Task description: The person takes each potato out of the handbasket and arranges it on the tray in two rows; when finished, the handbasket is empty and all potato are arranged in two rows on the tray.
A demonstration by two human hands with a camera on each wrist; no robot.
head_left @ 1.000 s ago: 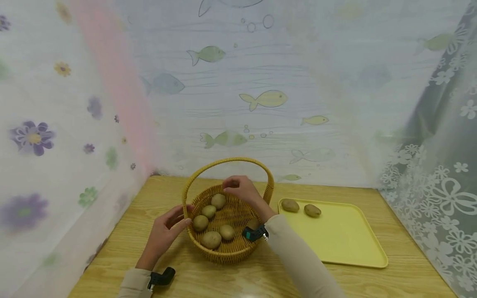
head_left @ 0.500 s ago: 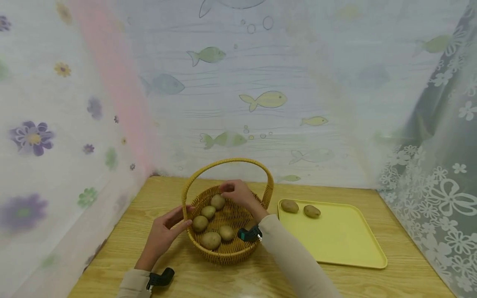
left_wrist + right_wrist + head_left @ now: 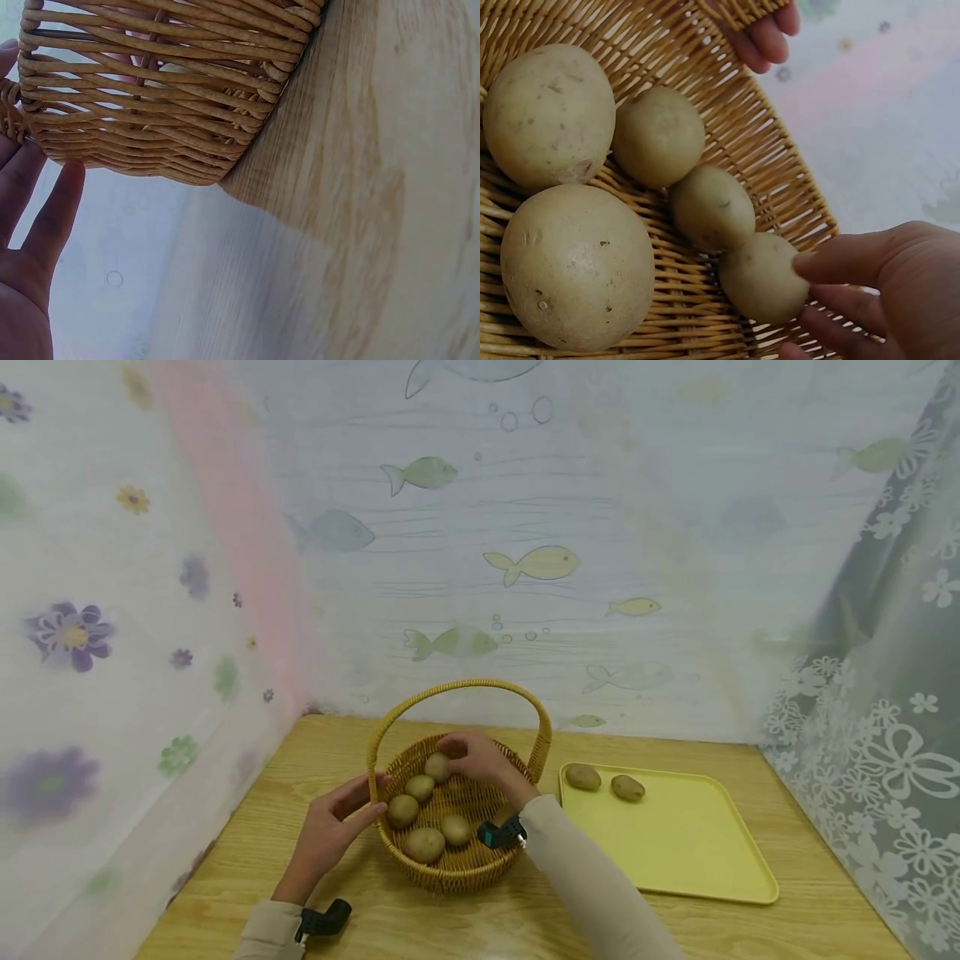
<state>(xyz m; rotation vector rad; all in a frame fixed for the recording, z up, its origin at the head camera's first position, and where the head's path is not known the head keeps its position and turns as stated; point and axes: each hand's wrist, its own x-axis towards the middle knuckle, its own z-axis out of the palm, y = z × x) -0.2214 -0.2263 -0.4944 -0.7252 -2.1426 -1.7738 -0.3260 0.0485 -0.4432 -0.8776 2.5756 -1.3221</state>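
A round wicker basket with a tall arched handle stands in the middle of the table, several potatoes inside it. At the left side, where the handle meets the rim, my left hand holds the basket; its fingers lie against the outside of the weave. My right hand reaches under the handle to the far-left potato. In the right wrist view its thumb presses the near side of that potato, with the other fingers around behind it, partly hidden. Two large potatoes lie nearer the basket's front.
To the right of the basket lies a yellow tray with two potatoes near its far-left corner. The wooden table is bounded by patterned curtains at the back and both sides. The basket handle arches over my right hand.
My right hand has moved slightly left and down inside the basket, from above the far-left potato onto it. My left hand has stayed at the basket's rim.
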